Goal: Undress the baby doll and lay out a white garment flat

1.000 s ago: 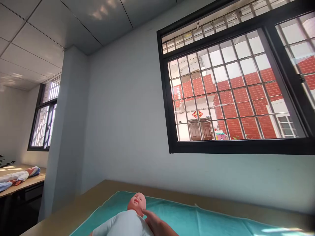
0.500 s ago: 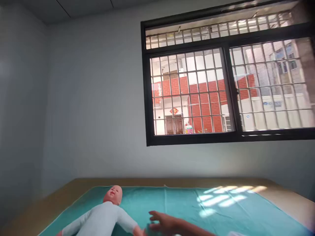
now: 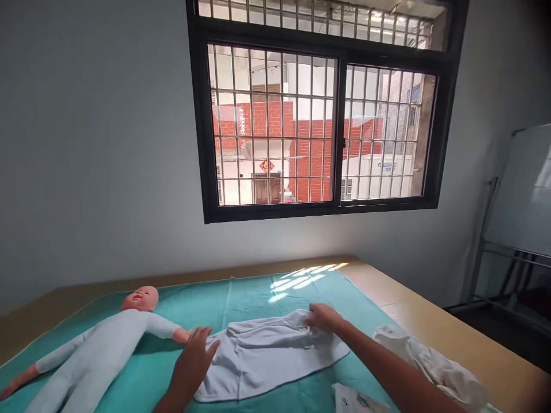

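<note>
A baby doll [image 3: 99,338] in a pale one-piece suit lies on its back on a teal cloth [image 3: 249,295], arms spread. To its right a light grey garment [image 3: 267,355] is laid flat on the cloth. My left hand [image 3: 193,361] rests flat on the garment's left edge, fingers stretched out, close to the doll's hand. My right hand [image 3: 322,316] is closed in a pinch on the garment's upper right corner.
The teal cloth covers a wooden table [image 3: 434,321] set against a grey wall under a barred window [image 3: 318,115]. A crumpled white cloth [image 3: 430,358] lies at the right, a small printed piece [image 3: 353,398] at the bottom. A whiteboard stand [image 3: 516,229] is at the far right.
The view has swung down and to the right. The grey garment has come into sight, and both hands now lie on it; before, one hand was by the doll.
</note>
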Demonstrator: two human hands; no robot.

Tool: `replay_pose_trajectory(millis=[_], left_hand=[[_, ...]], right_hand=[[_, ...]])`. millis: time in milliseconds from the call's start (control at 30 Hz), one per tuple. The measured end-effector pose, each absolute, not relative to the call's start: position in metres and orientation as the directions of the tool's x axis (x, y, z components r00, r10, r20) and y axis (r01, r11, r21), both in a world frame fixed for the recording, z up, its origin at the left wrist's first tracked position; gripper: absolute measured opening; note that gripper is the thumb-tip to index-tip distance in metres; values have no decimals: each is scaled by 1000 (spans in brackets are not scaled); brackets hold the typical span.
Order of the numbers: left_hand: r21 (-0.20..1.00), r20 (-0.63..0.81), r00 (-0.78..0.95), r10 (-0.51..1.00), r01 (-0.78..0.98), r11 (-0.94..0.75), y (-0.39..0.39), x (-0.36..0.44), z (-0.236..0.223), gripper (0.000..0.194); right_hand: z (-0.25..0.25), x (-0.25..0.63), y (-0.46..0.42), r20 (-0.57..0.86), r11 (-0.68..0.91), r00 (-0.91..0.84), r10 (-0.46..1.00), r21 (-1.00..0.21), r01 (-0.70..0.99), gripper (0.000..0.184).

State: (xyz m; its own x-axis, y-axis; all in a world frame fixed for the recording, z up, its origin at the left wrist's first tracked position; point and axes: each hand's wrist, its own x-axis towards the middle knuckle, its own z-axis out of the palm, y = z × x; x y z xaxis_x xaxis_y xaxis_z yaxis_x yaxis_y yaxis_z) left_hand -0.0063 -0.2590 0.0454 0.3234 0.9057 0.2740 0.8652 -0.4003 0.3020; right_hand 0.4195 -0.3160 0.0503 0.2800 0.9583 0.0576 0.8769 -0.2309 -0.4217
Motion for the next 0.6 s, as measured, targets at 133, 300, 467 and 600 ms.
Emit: replay_pose_trajectory(millis=[133, 300, 467, 600], left_hand=[[181, 90, 243, 966, 950, -256, -252, 58, 46, 40], [201, 80, 231, 970, 949, -243, -254, 68, 47, 25], [183, 206, 214, 955, 950, -252, -265, 68, 65, 29], [275, 306, 201, 931, 917, -288, -270, 81, 82, 24]], right_hand=[[62, 405, -328, 148, -144, 251, 956, -511, 848, 9], [76, 396, -349, 201, 30, 168, 965, -721, 692, 29], [84, 389, -368, 146, 93, 150, 978, -945, 314, 38], [83, 372, -360, 104, 100, 131, 986, -994, 32, 36]])
